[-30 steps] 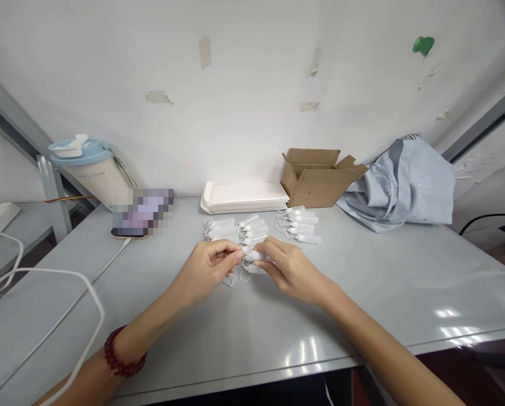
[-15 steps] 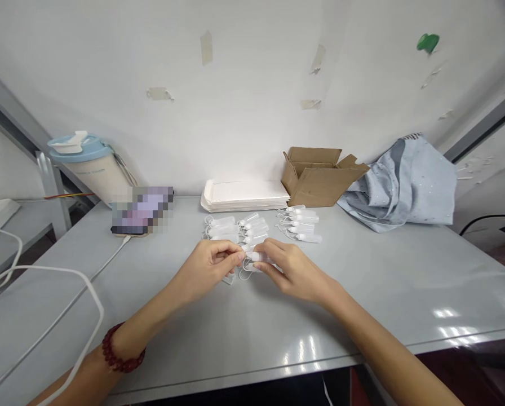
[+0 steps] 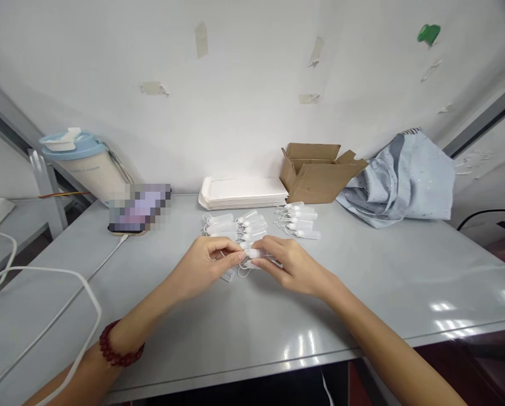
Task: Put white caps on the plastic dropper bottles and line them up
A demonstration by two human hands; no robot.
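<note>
Between my hands is a small clear plastic bottle with a white cap end pointing left. My right hand pinches its body between thumb and fingers. My left hand is closed in a pinch at the tip; the fingertips hide exactly what they grip there. Under and behind the hands lie several similar small bottles with white cord loops: a left group, a middle group and a right group. Part of another bottle shows below my left fingers.
Behind the bottles, a stack of white envelopes lies by an opened cardboard box. Folded grey-blue cloth sits to the right. At left are a phone with a white cable and a blue-lidded tumbler.
My hands keep nearly the same pinch on the bottle, with only a slight shift of the fingers. The whole view has moved slightly.
</note>
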